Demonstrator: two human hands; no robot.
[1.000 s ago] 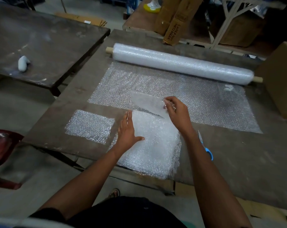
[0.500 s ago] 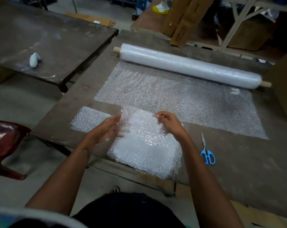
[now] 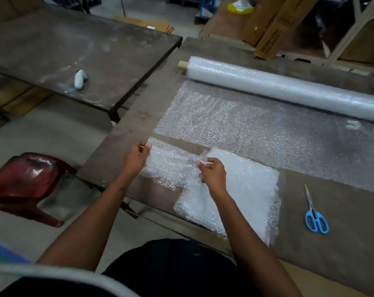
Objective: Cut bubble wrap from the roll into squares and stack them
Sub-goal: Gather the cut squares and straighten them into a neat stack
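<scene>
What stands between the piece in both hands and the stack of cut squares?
Nothing visible. The left hand and right hand pinch the bubble wrap piece by its corners just left of the stack. The scissors lie apart, on the stack's far right side.

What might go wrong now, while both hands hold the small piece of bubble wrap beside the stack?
1. The stack overhangs the table's near edge; a nudge from the right hand might slide it off.
2. The piece, pinched by the left hand too, is limp and may land crooked.
3. The scissors lie near the right forearm.
</scene>
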